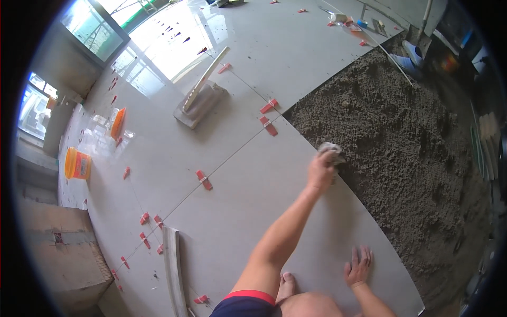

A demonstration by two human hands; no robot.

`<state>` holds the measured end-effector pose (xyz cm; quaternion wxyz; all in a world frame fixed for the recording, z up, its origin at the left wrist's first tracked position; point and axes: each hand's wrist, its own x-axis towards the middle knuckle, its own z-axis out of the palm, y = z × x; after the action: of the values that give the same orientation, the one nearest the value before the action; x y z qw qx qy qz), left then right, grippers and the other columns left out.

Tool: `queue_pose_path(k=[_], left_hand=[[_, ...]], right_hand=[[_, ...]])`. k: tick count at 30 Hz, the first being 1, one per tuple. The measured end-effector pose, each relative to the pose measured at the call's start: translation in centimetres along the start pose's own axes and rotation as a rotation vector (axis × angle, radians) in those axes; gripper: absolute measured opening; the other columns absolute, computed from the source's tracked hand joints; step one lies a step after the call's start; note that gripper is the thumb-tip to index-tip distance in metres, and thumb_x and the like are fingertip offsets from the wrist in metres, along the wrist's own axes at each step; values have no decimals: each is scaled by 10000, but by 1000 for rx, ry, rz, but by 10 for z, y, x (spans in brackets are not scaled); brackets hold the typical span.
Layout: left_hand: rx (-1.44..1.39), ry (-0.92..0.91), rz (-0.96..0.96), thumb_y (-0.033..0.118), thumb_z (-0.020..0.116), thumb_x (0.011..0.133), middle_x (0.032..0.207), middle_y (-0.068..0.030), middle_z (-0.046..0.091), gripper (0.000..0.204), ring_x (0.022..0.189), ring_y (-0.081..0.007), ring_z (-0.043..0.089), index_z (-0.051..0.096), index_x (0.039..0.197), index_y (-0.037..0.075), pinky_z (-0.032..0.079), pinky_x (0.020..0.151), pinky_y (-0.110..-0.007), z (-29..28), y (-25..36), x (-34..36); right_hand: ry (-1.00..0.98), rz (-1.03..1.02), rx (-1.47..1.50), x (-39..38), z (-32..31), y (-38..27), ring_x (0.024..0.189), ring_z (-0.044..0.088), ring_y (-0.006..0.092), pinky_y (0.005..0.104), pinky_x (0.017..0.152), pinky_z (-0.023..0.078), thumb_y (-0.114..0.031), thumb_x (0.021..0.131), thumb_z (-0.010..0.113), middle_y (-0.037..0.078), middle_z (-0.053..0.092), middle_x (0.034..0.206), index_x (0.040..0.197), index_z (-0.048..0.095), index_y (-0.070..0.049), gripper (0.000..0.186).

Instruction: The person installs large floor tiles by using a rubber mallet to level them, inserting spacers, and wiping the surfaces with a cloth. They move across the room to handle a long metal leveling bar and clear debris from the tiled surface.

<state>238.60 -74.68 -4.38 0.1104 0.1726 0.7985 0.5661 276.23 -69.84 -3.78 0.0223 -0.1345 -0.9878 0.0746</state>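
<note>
My left hand [321, 171] is closed around a crumpled whitish-grey rag [331, 150], at the edge of a large light-grey floor tile [264, 195] where it meets the rough dark mortar bed [380, 127]. Part of the rag is hidden by my fingers. My right hand [359, 268] rests on the same tile with its fingers spread, close to the tile's right edge. Red levelling wedges [204, 180] sit in clips along the joint on the tile's far left side. My bare foot and knee show at the lower edge.
A tamping float with a long pale handle [205, 79] lies on the neighbouring tile. A long straightedge bar [173, 269] lies at lower left. An orange bucket [78, 164] stands at far left. Shoes [412, 57] and a long-handled tool [425, 21] are at the mortar's far edge.
</note>
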Motion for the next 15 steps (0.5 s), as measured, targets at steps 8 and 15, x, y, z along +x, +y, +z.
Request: queue_pose_path(k=[8,15], left_hand=[[-170,544,63,9,490,764,1283,-193,547,403,1213,-339,500,637,1139,-1,400,1032,-408,-129,-47,-102],[415,355,61,90,530,840,1278,-189,537,327,1265,-374,422,616,1155,63,327,1080,-449,0,-14,-94]], right_hand=[[-35,69,28,-1,-9,6,1285,362,389,561,1107,240,-308,816,545,180,390,1371,1345,480,-93,575],[-61,18,3,-4,0,-1,1314,324,400,557,1110,228,-307,828,548,185,354,1394,1385,448,-108,600]])
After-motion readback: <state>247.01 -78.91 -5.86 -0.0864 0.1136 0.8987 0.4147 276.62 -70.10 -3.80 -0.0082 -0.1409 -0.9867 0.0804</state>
